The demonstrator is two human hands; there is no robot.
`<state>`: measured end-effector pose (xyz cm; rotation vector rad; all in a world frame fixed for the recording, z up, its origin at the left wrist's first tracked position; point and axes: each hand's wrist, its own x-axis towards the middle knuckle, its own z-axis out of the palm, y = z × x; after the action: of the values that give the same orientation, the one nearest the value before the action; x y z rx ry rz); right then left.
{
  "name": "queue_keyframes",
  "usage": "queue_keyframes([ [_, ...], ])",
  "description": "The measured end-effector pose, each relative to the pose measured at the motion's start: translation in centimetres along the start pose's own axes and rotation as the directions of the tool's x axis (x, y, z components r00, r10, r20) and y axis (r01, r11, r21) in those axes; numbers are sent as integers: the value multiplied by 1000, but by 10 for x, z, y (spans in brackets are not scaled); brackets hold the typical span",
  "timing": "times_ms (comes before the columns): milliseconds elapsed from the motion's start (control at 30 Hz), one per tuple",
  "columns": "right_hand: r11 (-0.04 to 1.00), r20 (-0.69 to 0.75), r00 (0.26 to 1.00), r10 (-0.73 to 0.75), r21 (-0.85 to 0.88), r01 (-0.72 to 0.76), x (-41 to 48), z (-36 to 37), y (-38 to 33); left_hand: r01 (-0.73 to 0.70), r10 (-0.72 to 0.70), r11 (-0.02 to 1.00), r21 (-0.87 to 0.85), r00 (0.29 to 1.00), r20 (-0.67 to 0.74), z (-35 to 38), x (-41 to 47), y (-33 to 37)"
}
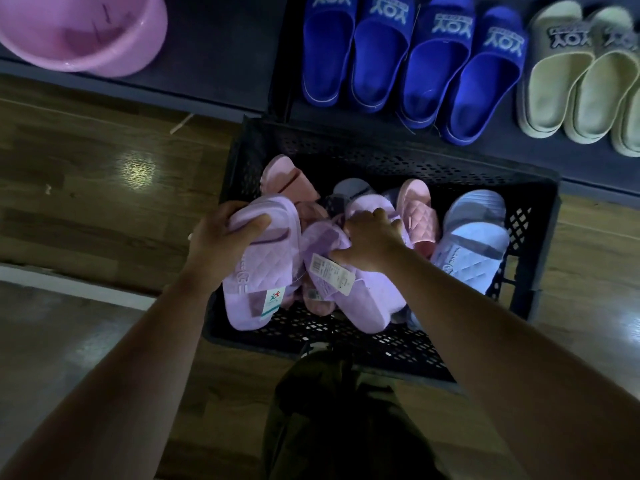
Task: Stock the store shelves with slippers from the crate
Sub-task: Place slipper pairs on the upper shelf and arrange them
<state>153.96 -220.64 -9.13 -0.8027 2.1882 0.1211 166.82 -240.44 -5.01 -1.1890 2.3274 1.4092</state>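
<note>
A black perforated crate (533,216) stands on the floor in front of the low dark shelf (221,64). Inside lie pink slippers (417,209), a light blue slipper (471,244) and lilac ones. My left hand (221,237) grips a lilac slipper (263,268) by its strap at the crate's left side. My right hand (370,240) grips a second lilac slipper (349,292) with a paper tag, in the crate's middle.
On the shelf behind the crate stand blue slides (408,64) in a row and beige slides (568,84) at the right. A pink plastic basin (83,32) sits at the shelf's left end. Wooden floor (104,168) lies to the left; my dark-trousered legs (339,420) are below.
</note>
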Motion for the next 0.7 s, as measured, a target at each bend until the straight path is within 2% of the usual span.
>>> queue_keyframes([
  [100, 999, -46, 999, -23, 43, 25, -11, 7, 3, 5, -5, 1000, -21, 1000, 8, -1, -3, 1],
  [233, 976, -125, 990, -62, 199, 86, -34, 14, 13, 2, 1, 998, -55, 999, 47, -3, -15, 12],
  [333, 955, -165, 986, -30, 287, 77, -62, 0, 21, -6, 14, 995, -96, 997, 81, -11, -29, 30],
  [433, 928, -233, 972, 27, 368, 63, -94, -27, 30, -1, 6, 980, -199, 1000, 22, -25, -41, 59],
  [533, 911, -342, 935, 92, 408, 60, -129, -70, 37, -15, 13, 963, -270, 1000, -11, -44, -54, 102],
  [700, 895, -517, 826, 225, 445, 35, -201, -162, 53, -210, 213, 969, -128, 977, 10, -74, -84, 199],
])
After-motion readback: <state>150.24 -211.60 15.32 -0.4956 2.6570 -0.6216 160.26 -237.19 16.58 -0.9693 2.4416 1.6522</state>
